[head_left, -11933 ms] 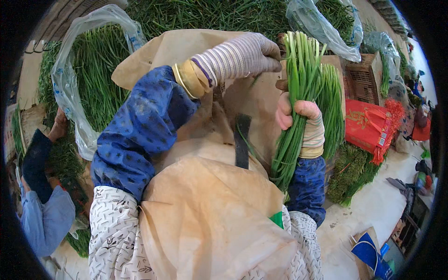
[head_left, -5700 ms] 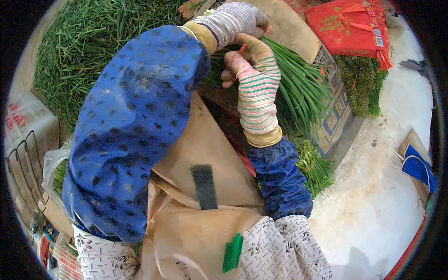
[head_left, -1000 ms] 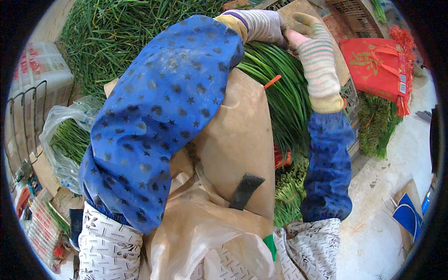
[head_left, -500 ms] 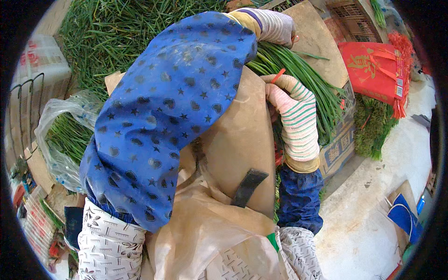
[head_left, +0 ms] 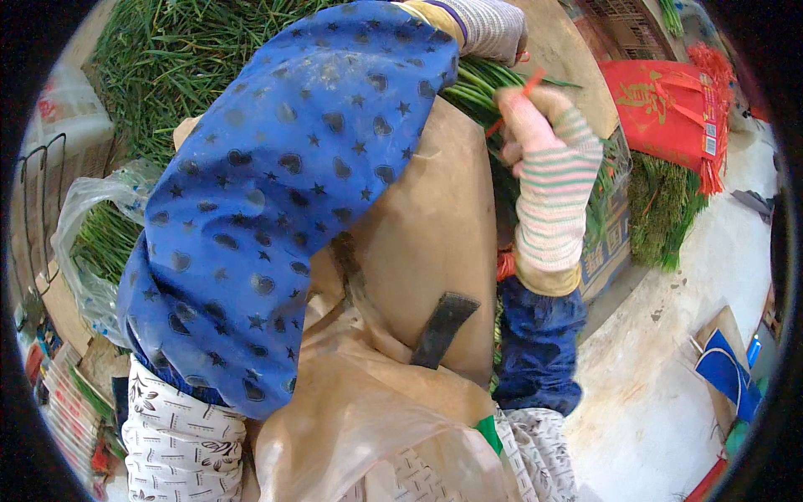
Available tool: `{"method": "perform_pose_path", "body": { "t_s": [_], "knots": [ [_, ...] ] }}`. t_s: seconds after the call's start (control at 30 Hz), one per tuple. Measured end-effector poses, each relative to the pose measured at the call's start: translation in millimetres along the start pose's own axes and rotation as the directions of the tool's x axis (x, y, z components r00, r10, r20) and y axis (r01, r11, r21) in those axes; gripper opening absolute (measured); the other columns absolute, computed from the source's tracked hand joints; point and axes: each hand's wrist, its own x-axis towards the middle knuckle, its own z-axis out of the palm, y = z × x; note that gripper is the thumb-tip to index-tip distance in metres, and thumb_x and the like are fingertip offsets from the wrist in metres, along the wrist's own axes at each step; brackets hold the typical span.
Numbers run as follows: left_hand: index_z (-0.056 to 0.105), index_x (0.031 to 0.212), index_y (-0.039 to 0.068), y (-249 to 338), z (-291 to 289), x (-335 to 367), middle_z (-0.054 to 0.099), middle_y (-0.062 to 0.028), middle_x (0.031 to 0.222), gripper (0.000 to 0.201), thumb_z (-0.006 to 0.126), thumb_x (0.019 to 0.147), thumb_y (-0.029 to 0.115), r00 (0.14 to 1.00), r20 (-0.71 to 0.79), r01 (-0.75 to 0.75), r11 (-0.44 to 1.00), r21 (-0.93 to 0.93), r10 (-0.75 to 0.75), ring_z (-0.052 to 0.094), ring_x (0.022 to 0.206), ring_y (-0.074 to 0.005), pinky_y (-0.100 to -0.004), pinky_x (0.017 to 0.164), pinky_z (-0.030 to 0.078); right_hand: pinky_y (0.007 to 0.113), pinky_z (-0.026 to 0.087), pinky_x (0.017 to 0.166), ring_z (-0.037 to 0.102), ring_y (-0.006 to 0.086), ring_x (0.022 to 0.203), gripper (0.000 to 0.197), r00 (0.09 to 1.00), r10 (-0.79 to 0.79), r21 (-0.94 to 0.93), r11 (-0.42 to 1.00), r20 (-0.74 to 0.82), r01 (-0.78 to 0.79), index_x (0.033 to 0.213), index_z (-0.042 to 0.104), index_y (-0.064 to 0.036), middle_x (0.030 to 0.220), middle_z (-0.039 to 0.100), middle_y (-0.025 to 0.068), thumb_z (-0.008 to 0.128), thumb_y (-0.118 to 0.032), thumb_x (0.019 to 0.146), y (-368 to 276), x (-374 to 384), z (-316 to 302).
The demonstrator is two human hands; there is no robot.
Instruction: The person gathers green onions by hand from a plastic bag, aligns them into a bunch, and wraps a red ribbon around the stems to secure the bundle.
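Note:
A bunch of long green chives (head_left: 475, 87) lies on a brown board (head_left: 559, 50) at the top middle. My left hand (head_left: 495, 32), in a striped knit glove with bare fingertips, is closed around the bunch near its upper end; most of its fingers are hidden. A bit of red tie shows by its fingertips. My right hand (head_left: 548, 134), in a similar glove, is pinched on a thin orange-red tie (head_left: 532, 82) just above the chives. Motion blurs this hand slightly, and it covers much of the bunch.
A large heap of loose greens (head_left: 180, 58) lies at the far left, with a plastic bag of greens (head_left: 104, 238) below it. At right are a red bag (head_left: 661, 109), bundled greens (head_left: 661, 209) and a printed carton (head_left: 606, 243). A wire rack (head_left: 42, 192) stands left.
My right hand has moved up and to the right, lifting the orange-red tie. My left hand stays at the bunch. The whole view has shifted slightly.

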Motion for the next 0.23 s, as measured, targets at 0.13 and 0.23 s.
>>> {"method": "perform_pose_path", "body": {
  "t_s": [0.13,0.23],
  "knots": [
    [0.071,0.107,0.011,-13,0,-8,0.071,-0.0149,0.094,0.034,0.066,0.078,0.027,0.999,-0.024,-0.043,0.998,0.047,0.044,0.068,0.085,-0.0302,-0.0408,0.076,0.053,0.03,0.048,0.065,0.06,0.0195,0.064,0.025,0.946,-0.291,-0.279,0.905,0.144,0.321,0.089,0.074,-0.0063,0.073,0.069,0.0053,0.073,-0.03,0.081,13,54,7],
    [0.071,0.107,0.012,7,1,18,0.071,-0.0163,0.094,0.033,0.065,0.078,0.025,0.957,-0.08,-0.269,0.954,0.132,0.28,0.068,0.085,-0.0319,-0.0418,0.075,0.053,0.026,0.046,0.064,0.058,0.0115,0.066,0.029,0.98,0.108,-0.283,0.957,0.164,-0.058,0.092,0.074,-0.0055,0.073,0.068,0.0035,0.074,-0.033,0.083,38,87,-18]
  ]
}}
